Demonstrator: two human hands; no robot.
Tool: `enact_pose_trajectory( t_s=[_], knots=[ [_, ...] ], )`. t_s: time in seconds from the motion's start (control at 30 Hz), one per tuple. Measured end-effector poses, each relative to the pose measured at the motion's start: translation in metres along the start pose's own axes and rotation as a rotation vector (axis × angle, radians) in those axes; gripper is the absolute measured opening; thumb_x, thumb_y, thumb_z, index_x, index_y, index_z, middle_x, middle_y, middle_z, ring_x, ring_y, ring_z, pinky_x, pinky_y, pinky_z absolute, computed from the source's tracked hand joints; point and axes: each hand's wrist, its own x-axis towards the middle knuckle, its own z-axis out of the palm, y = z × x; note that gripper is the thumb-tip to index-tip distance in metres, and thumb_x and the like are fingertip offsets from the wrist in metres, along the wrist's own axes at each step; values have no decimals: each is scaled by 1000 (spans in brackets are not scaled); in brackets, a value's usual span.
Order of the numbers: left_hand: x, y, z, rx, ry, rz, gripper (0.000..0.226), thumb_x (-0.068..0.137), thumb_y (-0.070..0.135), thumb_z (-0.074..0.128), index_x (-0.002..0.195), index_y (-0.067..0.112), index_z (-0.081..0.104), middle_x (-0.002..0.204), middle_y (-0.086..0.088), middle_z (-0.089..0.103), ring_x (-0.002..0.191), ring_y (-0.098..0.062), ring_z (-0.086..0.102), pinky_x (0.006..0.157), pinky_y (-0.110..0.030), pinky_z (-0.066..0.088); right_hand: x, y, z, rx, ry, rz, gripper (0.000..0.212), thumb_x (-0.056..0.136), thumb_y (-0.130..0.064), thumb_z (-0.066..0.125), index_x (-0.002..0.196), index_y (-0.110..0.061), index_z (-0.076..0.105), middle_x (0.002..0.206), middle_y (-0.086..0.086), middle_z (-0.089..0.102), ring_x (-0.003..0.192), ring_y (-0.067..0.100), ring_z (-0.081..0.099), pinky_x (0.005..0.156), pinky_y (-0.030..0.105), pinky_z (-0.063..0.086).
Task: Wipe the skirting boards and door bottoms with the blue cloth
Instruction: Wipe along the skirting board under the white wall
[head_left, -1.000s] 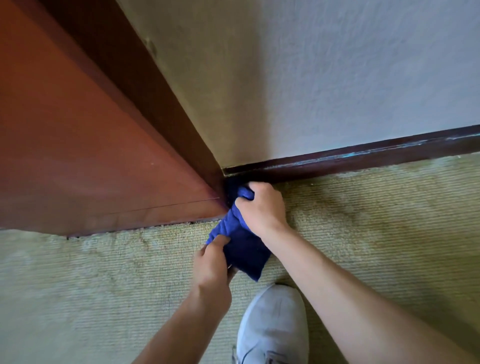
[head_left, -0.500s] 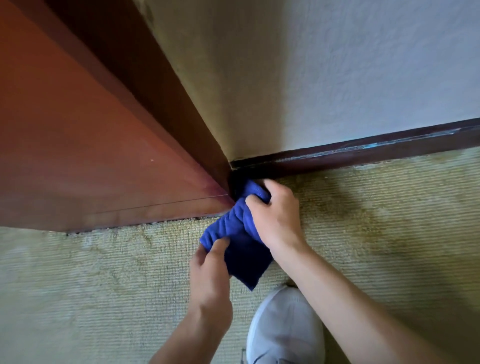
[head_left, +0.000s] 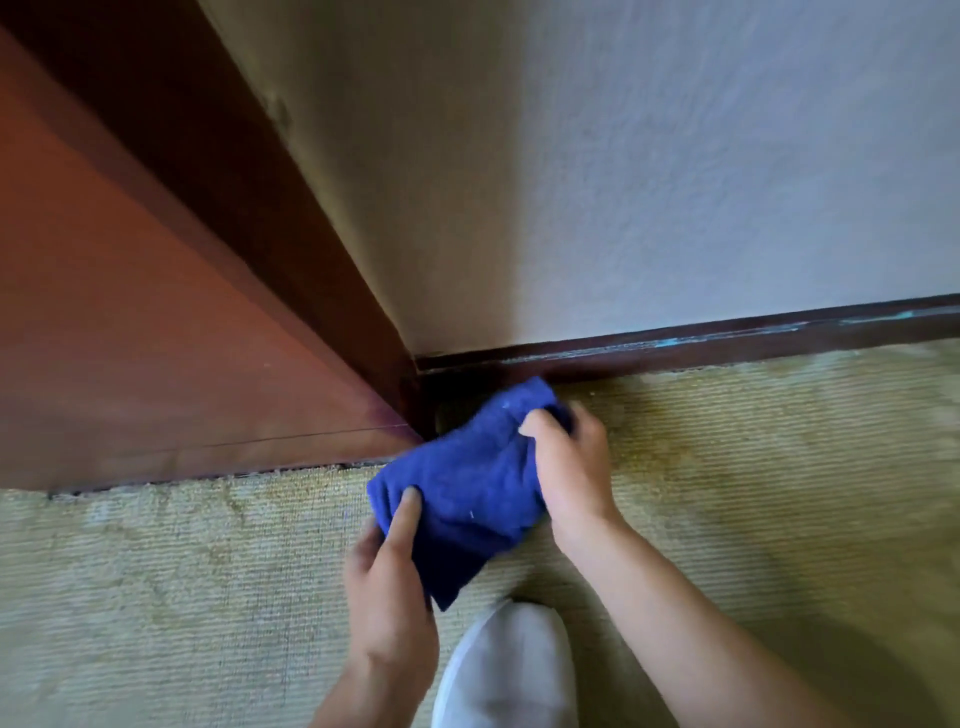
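The folded blue cloth (head_left: 467, 483) is held low over the carpet, just in front of the corner where the reddish-brown door (head_left: 156, 364) meets the dark skirting board (head_left: 727, 340). My right hand (head_left: 571, 467) grips the cloth's right side, fingers curled round its far end next to the skirting. My left hand (head_left: 389, 582) pinches its near left edge, the forefinger lying on top. The cloth's far tip is close to the skirting's left end; contact cannot be told.
Greenish ribbed carpet (head_left: 753, 493) covers the floor. A pale textured wall (head_left: 623, 182) rises above the skirting, and a dark door frame (head_left: 234, 182) runs beside the door. My white shoe (head_left: 509, 670) stands just behind the hands.
The cloth has come out of the door corner and shifted right along the skirting. It is spread wider between both hands, and my left hand now holds its near edge.
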Motion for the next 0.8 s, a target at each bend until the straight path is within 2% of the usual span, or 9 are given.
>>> enact_pose_trajectory(
  t_s=[0.07, 0.13, 0.23, 0.3, 0.37, 0.5, 0.67, 0.73, 0.8],
  knots=[
    [-1, -2, 21, -52, -132, -45, 21, 96, 14, 58, 112, 7, 70, 110, -13, 75, 102, -26, 71, 88, -34, 54, 13, -8, -16, 141, 128, 57, 12, 82, -4, 53, 76, -14, 56, 73, 2, 60, 71, 21, 57, 76, 39, 50],
    [-2, -4, 43, -62, -215, -108, 15, 95, 15, 60, 107, 9, 68, 107, -12, 72, 84, -22, 69, 63, -25, 53, 19, -9, -28, 212, 229, 114, 12, 84, -5, 51, 83, -15, 57, 78, 1, 59, 76, 21, 57, 81, 39, 51],
    [8, -3, 74, -78, -178, -103, 6, 94, 18, 63, 89, 15, 62, 85, -12, 65, 66, -19, 56, 47, -21, 38, 20, -9, -40, 348, 246, 200, 12, 88, -8, 50, 96, -12, 58, 80, 0, 58, 74, 17, 56, 63, 27, 46],
    [24, -5, 81, -130, -24, -82, 14, 95, 21, 64, 83, 14, 60, 82, -8, 64, 71, -22, 58, 57, -27, 45, 20, -7, -43, 357, 153, 228, 8, 87, -12, 55, 94, -12, 58, 78, 2, 58, 75, 20, 57, 59, 25, 41],
    [36, -3, 83, -174, 45, -138, 26, 96, 33, 61, 107, 10, 62, 105, -8, 68, 95, -26, 65, 75, -35, 53, 19, -6, -40, 344, 20, 217, 9, 85, -12, 59, 94, -11, 61, 82, 6, 63, 78, 22, 61, 59, 27, 44],
    [39, -2, 81, -288, -232, -256, 64, 84, 60, 52, 128, 15, 62, 127, -16, 65, 102, -34, 64, 66, -35, 49, 13, -9, -25, 159, -168, 134, 15, 84, -7, 60, 97, -3, 66, 81, 11, 67, 76, 25, 64, 51, 27, 47],
    [38, -14, 67, -367, -382, -149, 72, 83, 46, 58, 146, 13, 45, 143, -20, 54, 123, -38, 55, 74, -41, 50, 14, -16, -29, 125, -244, 168, 14, 82, -10, 58, 91, -7, 68, 84, 9, 69, 84, 21, 68, 67, 31, 51],
    [40, -13, 69, -321, -406, -132, 69, 84, 45, 60, 144, 11, 47, 141, -23, 54, 118, -41, 58, 76, -47, 49, 13, -19, -34, 176, -266, 207, 14, 84, -8, 54, 89, -5, 66, 80, 12, 64, 78, 23, 66, 61, 31, 51],
    [43, -7, 74, -254, -371, -214, 63, 89, 53, 52, 134, 10, 58, 130, -24, 61, 97, -39, 65, 73, -43, 46, 10, -21, -34, 155, -276, 215, 17, 81, -10, 53, 91, -3, 65, 76, 17, 62, 69, 28, 64, 53, 33, 50]
  ],
)
